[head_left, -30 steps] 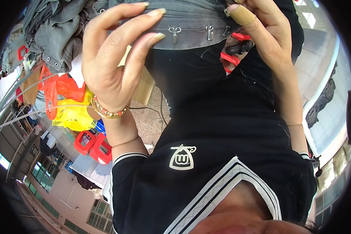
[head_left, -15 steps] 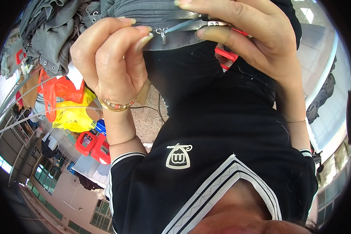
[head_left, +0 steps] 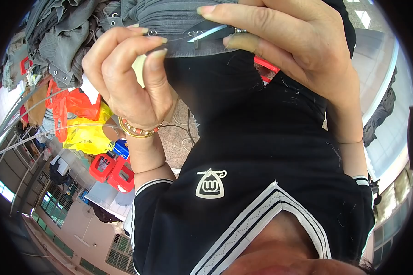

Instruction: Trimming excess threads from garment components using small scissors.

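My left hand (head_left: 128, 75), wearing bracelets, is closed at the left end of a grey waistband. A thin thread (head_left: 176, 38) seems to run from its fingertips toward a metal hook (head_left: 195, 35) on the band. My right hand (head_left: 284, 43) grips small thread snips (head_left: 208, 33); fingers hide most of them. Their bright blade tip lies across the band, right at the hook. A second metal hook (head_left: 152, 33) shows beside my left fingertips. The pleated grey garment (head_left: 170, 13) spreads across my lap beneath both hands.
More grey garments with eyelets (head_left: 66, 59) are heaped at the left. Below them are a red plastic bag (head_left: 80, 104), a yellow bag (head_left: 85, 135) and red plastic containers (head_left: 120, 176). A white surface (head_left: 376, 68) stands at the right with dark cloth beside it.
The snips and my right hand have shifted slightly left, and the blades now look closer together. My left hand has drawn back a little, exposing the second hook and the thread.
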Available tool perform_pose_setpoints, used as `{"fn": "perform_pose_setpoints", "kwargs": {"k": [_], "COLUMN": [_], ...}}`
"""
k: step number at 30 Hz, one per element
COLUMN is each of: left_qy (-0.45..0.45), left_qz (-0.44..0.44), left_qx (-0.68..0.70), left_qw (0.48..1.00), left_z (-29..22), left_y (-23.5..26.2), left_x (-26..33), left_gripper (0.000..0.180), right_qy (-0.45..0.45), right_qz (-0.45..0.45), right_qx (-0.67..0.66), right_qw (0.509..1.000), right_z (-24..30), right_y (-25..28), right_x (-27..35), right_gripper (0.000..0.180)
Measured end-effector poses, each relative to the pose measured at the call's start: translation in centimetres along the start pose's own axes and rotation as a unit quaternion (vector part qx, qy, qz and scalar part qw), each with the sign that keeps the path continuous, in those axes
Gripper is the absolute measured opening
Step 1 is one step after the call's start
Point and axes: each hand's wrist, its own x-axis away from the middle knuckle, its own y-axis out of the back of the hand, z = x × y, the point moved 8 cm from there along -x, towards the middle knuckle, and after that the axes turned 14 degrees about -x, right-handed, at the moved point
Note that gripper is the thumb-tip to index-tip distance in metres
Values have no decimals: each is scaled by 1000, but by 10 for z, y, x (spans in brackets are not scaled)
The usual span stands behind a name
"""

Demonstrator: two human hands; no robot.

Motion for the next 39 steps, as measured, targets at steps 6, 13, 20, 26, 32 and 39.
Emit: {"fn": "perform_pose_setpoints", "kwargs": {"k": [6, 13, 20, 26, 32, 39], "left_qy": [-29, -42, -43, -9, -30, -112], "left_qz": [-1, -26, -39, -42, 20, 50], "left_qx": [-15, -14, 11, 23, 54, -73], "left_qw": [999, 999, 998, 999, 998, 990], "left_z": [0, -2, 2, 7, -15, -31], "left_y": [-4, -6, -11, -13, -9, -10], "left_x": [1, -6, -4, 0, -9, -24], "left_gripper": [29, 21, 20, 20, 33, 32], "right_qy": [9, -124, 29, -46, -107, -134], "right_qz": [2, 47, -13, 3, -108, -104], "right_qx": [11, -59, -2, -102, -167, -228], "right_qw": [1000, 989, 999, 994, 974, 959], "right_z": [1, -4, 3, -9, -24, -41], "right_y": [0, 5, 0, 2, 23, 14], "right_x": [-1, -10, -4, -4, 15, 38], "right_gripper": [37, 34, 29, 30, 37, 40]}}
